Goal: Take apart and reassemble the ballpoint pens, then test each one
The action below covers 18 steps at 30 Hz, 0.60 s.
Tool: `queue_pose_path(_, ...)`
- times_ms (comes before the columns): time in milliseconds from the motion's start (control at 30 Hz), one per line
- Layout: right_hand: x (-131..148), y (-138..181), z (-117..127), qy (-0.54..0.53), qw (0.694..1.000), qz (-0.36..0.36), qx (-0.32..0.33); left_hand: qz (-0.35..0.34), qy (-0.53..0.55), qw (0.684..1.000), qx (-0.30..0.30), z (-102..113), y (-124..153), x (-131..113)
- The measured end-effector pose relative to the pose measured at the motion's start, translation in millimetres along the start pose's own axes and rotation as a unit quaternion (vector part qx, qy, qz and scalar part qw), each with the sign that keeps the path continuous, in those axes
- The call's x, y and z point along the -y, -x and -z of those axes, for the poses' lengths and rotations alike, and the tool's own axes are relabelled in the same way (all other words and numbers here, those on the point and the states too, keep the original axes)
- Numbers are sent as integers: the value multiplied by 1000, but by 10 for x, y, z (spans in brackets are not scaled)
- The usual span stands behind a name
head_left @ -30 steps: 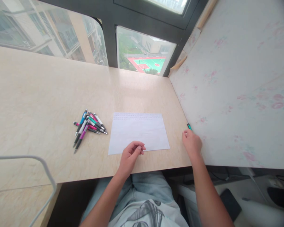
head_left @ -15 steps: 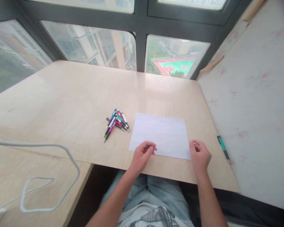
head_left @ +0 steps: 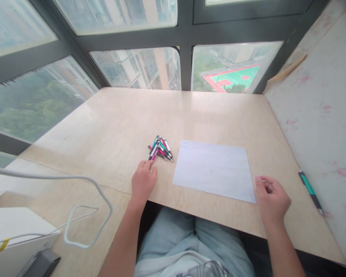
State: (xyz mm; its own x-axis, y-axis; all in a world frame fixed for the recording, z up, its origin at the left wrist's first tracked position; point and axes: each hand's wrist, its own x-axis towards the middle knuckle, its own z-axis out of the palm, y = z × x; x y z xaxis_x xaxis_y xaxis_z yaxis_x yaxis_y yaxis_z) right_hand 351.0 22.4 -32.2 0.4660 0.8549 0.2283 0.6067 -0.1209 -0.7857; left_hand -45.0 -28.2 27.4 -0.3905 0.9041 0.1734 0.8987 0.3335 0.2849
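Note:
A loose heap of click pens (head_left: pixel 160 148) in several colours lies on the wooden desk, left of the paper. My left hand (head_left: pixel 144 179) is at the near end of this heap, thumb apart from the fingers. Its fingertips reach the lower end of a purple pen (head_left: pixel 154 154), whose tip they hide; I see no grip on it. A white sheet of paper (head_left: pixel 213 169) lies flat, with lines of handwriting along its far edge. Beside its near right corner rests my right hand (head_left: pixel 272 198), fingers loosely curled in, with nothing visible in them.
A green and black pen (head_left: pixel 310 192) lies at the right, along the papered wall (head_left: pixel 328 127). White cable (head_left: pixel 89 179) loops over the left front of the desk (head_left: pixel 118 115). A white box (head_left: pixel 20 231) and a grey object (head_left: pixel 40 263) are at lower left. Windows border the back.
My left hand has left the paper's near edge and moved left to the pens, its fingers opening. My right hand stays by the paper's right side. The camera view has turned left.

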Motion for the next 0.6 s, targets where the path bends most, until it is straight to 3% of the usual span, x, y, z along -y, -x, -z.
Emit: queue_pose_path(600, -76, 32, -29, -18, 1000, -3, -12, -3, -77, 997, 21, 18, -135, -65)
